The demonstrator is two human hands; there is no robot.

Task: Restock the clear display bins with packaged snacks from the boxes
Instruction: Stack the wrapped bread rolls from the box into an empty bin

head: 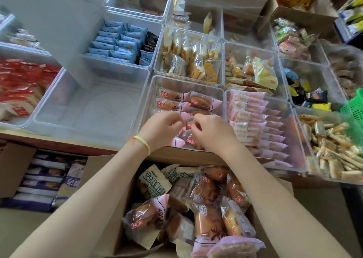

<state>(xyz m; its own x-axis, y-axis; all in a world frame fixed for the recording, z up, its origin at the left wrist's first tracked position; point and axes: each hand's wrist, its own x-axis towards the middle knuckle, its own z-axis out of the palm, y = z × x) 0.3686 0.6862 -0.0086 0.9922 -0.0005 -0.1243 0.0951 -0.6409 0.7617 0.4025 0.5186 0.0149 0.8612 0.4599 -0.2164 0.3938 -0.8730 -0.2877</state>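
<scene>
Both hands meet over the near end of a clear display bin [155, 92] on the surface [59, 140]. The left hand [161, 127] and right hand [211, 132] each curl their fingers onto the pink-and-clear bread packets [196, 100] lying in rows inside it, pinching the wrappers between them. Below the forearms an open cardboard box [110, 208] holds a loose heap of the same packets. The hands cover the nearest packets, so exactly which one each grips is hard to make out. The neighbouring bin [88, 108] to the left is partly blocked by a white panel [59, 22].
</scene>
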